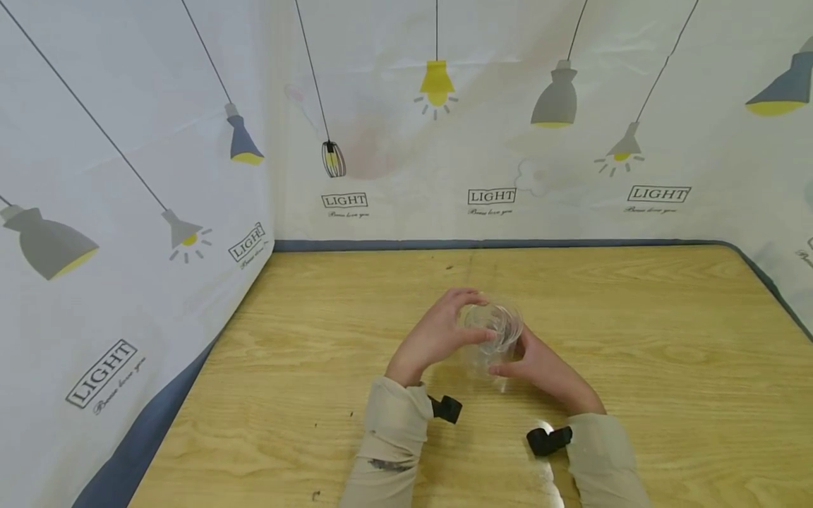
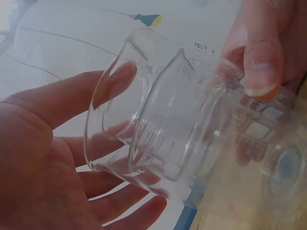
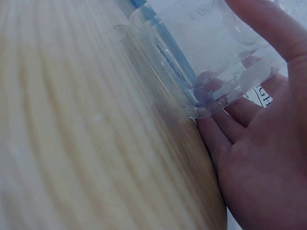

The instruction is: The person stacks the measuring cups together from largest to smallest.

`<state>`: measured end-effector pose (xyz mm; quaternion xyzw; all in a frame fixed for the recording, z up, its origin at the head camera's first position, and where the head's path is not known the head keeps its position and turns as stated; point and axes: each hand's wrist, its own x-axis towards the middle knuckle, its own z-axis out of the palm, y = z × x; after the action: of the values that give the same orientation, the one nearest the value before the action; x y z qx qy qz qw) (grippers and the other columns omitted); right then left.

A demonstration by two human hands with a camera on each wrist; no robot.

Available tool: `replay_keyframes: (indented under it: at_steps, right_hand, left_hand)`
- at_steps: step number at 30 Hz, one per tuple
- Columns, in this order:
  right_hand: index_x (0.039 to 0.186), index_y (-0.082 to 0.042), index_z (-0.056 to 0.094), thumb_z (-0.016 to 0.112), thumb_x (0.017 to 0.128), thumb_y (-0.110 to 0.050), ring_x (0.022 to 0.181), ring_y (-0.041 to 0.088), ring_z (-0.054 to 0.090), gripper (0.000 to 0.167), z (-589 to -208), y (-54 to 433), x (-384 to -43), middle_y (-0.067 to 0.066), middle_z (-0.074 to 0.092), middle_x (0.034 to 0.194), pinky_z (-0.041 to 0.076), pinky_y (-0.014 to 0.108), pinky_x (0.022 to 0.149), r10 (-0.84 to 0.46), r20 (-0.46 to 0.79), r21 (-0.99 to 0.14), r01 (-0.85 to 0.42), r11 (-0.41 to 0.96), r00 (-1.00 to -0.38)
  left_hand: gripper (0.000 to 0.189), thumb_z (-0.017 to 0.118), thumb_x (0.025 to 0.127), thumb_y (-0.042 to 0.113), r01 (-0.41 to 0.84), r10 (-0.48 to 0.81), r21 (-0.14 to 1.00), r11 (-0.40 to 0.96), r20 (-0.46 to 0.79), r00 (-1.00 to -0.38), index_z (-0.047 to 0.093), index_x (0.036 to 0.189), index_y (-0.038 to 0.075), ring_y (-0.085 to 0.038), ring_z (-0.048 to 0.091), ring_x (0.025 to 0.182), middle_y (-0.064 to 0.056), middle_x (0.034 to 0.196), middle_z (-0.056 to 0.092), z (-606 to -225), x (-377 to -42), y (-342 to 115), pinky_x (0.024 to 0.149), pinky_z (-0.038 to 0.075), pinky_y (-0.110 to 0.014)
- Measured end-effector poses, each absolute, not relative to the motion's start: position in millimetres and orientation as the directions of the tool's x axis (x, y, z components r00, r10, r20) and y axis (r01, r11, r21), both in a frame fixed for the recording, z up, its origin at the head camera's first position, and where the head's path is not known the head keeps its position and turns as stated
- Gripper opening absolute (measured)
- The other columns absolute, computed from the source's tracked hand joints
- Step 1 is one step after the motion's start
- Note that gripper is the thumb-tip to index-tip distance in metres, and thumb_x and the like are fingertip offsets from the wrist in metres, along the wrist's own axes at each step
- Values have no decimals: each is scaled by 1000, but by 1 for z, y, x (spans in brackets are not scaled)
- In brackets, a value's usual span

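Observation:
A nested stack of clear glass beakers (image 1: 497,321) stands at the middle of the table, between the two hands. Several pouring rims show one behind another in the left wrist view, and white scale marks are printed on the lower beaker (image 2: 259,129). With thumb and fingers spread round its rim, my left hand (image 1: 438,331) grips the uppermost beaker (image 2: 115,115). Lower down on the other side, my right hand (image 1: 546,363) holds the outer beaker, thumb in front and fingers behind. The beaker's base (image 3: 168,62) is low by the tabletop; whether it touches is unclear.
The wood-grain table (image 1: 286,395) reaches back to a white sheet (image 1: 394,141) printed with lamps, which rises behind and at both sides. Black wrist mounts (image 1: 447,409) sit at both cuffs.

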<state>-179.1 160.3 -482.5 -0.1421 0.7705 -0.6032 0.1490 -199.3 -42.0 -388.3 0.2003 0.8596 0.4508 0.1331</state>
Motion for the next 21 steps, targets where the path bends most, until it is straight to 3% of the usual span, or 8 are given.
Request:
replay_keyframes:
  at_steps: [7,15,21]
  right_hand:
    - [140,-29,15,73,75,-23,126,23,29,87,-484,163,-181,0,26,141,25,49,99,-402,-64,-971,-36,236,-914]
    - [142,-21,13,71,76,-18,127,25,28,88,-464,158,-173,4,23,143,25,49,99,-408,-91,-976,0,219,-908]
    - [142,-26,16,71,77,-19,123,23,34,85,-454,156,-169,4,27,141,29,47,97,-415,-93,-971,-10,239,-905]
  left_hand:
    - [57,68,76,40,226,442,795,562,-58,-895,49,126,20,-16,32,125,5,135,36,-389,-201,-38,97,31,-40]
    - [55,67,75,45,281,441,696,661,-57,-896,52,123,20,-19,31,125,3,136,36,-390,-202,-32,96,33,-41]
    - [52,67,75,45,317,439,625,713,-46,-897,53,119,21,-20,33,123,2,134,37,-387,-201,-30,95,34,-40]
